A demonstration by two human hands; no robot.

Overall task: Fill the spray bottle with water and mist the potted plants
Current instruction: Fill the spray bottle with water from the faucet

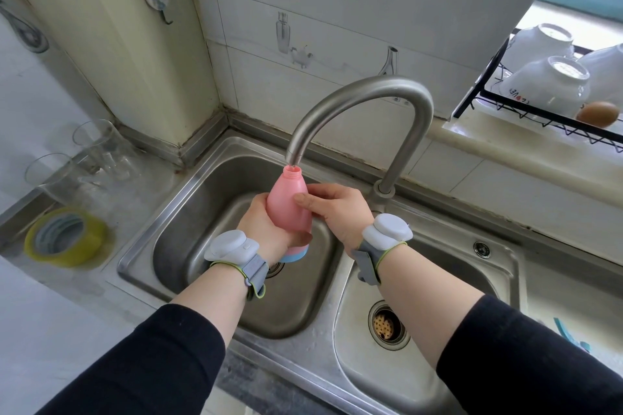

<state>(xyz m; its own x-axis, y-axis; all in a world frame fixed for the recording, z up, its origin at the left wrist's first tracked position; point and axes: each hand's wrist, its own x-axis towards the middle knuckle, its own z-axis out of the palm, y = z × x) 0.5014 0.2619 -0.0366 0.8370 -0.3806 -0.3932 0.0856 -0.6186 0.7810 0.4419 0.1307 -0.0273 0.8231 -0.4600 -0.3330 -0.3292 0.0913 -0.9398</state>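
Over the left basin of the sink [188, 212], both forearms are reaching forward, sleeves pushed back and wrists banded. The left hand [266, 229] is wrapping its fingers round the lower body of the pink bottle [288, 204], holding it tilted with its open neck just under the tap [354, 94] spout. The right hand [337, 209] is gripping the bottle's upper side, thumb across the front

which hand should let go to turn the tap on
Right. The left hand wraps the pink bottle low and carries it under the spout; the right hand only steadies it and sits nearest the faucet base.
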